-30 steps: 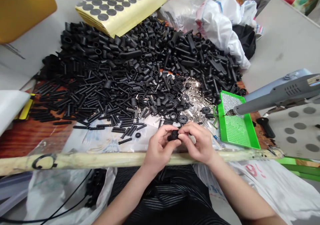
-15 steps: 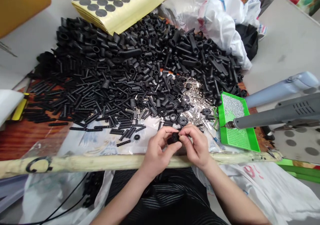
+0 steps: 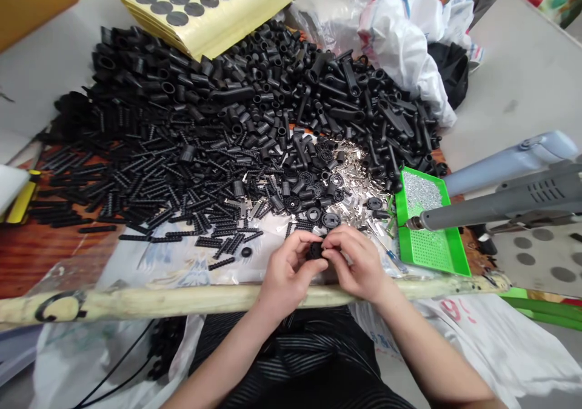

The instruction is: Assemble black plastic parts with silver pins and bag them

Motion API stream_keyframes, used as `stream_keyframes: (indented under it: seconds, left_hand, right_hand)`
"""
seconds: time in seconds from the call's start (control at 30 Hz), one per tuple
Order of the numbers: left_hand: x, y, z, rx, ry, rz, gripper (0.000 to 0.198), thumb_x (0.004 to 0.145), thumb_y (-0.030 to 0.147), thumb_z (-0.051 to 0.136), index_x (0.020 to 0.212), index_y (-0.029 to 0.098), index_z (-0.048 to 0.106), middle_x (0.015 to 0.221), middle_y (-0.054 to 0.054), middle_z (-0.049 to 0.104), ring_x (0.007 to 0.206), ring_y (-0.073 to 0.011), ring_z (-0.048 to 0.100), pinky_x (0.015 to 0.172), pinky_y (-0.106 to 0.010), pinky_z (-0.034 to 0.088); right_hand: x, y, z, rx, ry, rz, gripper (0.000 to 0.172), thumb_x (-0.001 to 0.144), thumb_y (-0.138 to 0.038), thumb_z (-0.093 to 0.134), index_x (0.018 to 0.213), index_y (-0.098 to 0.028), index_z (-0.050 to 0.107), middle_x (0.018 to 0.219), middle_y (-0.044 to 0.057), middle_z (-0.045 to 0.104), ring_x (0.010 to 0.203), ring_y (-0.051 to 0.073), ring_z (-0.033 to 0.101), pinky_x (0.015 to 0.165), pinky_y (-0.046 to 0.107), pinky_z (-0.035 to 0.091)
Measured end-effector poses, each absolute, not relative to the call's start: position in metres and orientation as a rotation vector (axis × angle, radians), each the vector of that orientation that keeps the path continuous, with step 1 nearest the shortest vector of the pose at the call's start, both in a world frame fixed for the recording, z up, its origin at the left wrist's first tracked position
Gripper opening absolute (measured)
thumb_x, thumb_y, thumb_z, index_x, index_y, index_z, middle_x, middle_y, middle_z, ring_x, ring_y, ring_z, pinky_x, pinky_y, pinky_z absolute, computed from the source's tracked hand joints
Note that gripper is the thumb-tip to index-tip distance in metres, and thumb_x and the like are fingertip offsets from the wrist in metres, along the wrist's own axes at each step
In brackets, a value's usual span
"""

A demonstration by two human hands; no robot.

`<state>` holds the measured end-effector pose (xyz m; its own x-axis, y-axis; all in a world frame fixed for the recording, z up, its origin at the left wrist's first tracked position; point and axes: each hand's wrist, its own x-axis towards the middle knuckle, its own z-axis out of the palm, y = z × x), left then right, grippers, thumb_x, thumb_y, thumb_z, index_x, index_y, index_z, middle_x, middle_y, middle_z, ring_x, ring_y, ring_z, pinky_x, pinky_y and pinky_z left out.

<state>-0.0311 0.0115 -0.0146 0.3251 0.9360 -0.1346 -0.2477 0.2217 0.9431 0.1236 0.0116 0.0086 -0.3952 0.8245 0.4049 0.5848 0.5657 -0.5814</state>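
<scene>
Just above the table's front edge, my left hand (image 3: 291, 272) grips a round black plastic part (image 3: 314, 250) between thumb and fingers. My right hand (image 3: 357, 263) is closed in a pinch at the right side of that part; whatever lies between its fingertips is too small to make out. Beyond the hands lie several black discs (image 3: 330, 220) with slotted faces. Small metal strips and clips (image 3: 352, 176) are heaped behind them. Ribbed black sticks (image 3: 221, 263) and a small black ring (image 3: 246, 252) rest to the left.
Black tubes and handles (image 3: 254, 94) are piled across the back. At right, a grey electric screwdriver (image 3: 491, 206) extends over a green tray (image 3: 459, 257) of small screws. A screwdriver (image 3: 393, 257) lies beside the tray. A pale pole (image 3: 173, 300) runs along the front edge; yellow sticker sheets (image 3: 236, 30) stand behind.
Both hands stay at the round black part, with the right fingertips shifting slightly against it. The whole view has moved a little; the objects on the table look unchanged.
</scene>
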Motion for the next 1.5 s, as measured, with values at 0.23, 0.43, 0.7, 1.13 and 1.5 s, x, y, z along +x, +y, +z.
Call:
stream_keyframes:
  seconds: [0.23, 0.43, 0.7, 1.13, 1.5]
  left_hand:
    - [-0.032, 0.000, -0.025, 1.381, 0.961, 1.063, 0.024, 0.083, 0.009, 0.050, 0.102, 0.021, 0.056, 0.094, -0.001, 0.064, 0.083, -0.0145, 0.062, 0.073, -0.025, 0.049]
    - [-0.028, 0.000, -0.028, 1.316, 1.008, 1.037, 0.022, 0.076, 0.010, 0.060, 0.096, 0.021, 0.059, 0.094, -0.001, 0.068, 0.083, -0.0154, 0.063, 0.074, -0.026, 0.049]
    - [-0.029, 0.003, -0.024, 1.109, 0.942, 0.969, 0.022, 0.072, 0.015, 0.066, 0.092, 0.018, 0.058, 0.080, -0.001, 0.067, 0.070, -0.0136, 0.062, 0.062, -0.023, 0.049]
    - [-0.034, 0.007, -0.010, 1.107, 0.829, 1.016, 0.019, 0.073, 0.014, 0.063, 0.092, 0.017, 0.059, 0.083, -0.002, 0.063, 0.075, -0.0142, 0.061, 0.066, -0.024, 0.051]
    - [-0.030, 0.011, -0.014, 0.918, 0.818, 0.871, 0.029, 0.066, 0.014, 0.069, 0.092, 0.018, 0.058, 0.080, 0.001, 0.062, 0.072, -0.0126, 0.059, 0.065, -0.023, 0.050]
  right_hand:
    - [0.108, 0.000, 0.012, -1.312, -1.948, 0.488, 0.011, 0.088, -0.011, 0.045, 0.082, -0.019, 0.050, 0.074, 0.003, 0.053, 0.068, 0.017, 0.051, 0.061, 0.030, 0.043]
    - [0.126, 0.007, 0.016, -1.229, -2.041, 0.716, 0.013, 0.089, -0.010, 0.047, 0.082, -0.020, 0.052, 0.076, 0.003, 0.054, 0.071, 0.017, 0.053, 0.064, 0.028, 0.044]
    - [0.130, 0.011, 0.019, -1.163, -2.136, 0.663, 0.010, 0.089, -0.013, 0.046, 0.083, -0.019, 0.051, 0.075, 0.003, 0.054, 0.067, 0.016, 0.051, 0.060, 0.028, 0.043]
    - [0.117, -0.006, 0.017, -1.198, -1.996, 0.407, 0.013, 0.087, -0.008, 0.048, 0.084, -0.020, 0.052, 0.073, 0.003, 0.056, 0.066, 0.017, 0.054, 0.058, 0.029, 0.044]
    - [0.119, -0.006, 0.012, -1.252, -1.908, 0.498, 0.013, 0.089, -0.008, 0.047, 0.086, -0.018, 0.055, 0.077, 0.004, 0.056, 0.069, 0.017, 0.053, 0.061, 0.029, 0.045]
